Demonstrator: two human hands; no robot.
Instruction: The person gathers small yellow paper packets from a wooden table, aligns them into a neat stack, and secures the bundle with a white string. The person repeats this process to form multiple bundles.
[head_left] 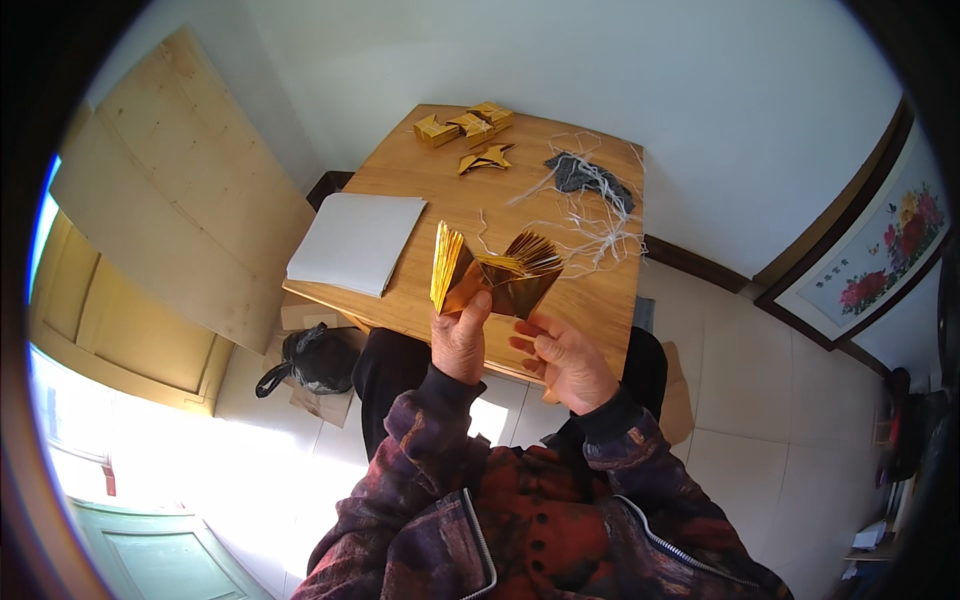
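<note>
A bundle of folded gold foil paper (515, 285), with fanned, pleated edges at both ends, is held up above the table's near edge. My left hand (460, 340) grips its left part from below, thumb pressed on the near face. At the lower right corner of the bundle, my right hand (572, 365) has its fingers curled, the index finger reaching against the paper. How firmly the right fingers pinch it is partly hidden.
Several folded gold paper pieces (470, 124) lie at the back of the wooden table (390, 170). A stack of white sheets (355, 243) lies on the left. Loose white strings (605, 240) and a dark grey cloth (590, 180) are on the right. A black plastic bag (318, 360) sits on the floor.
</note>
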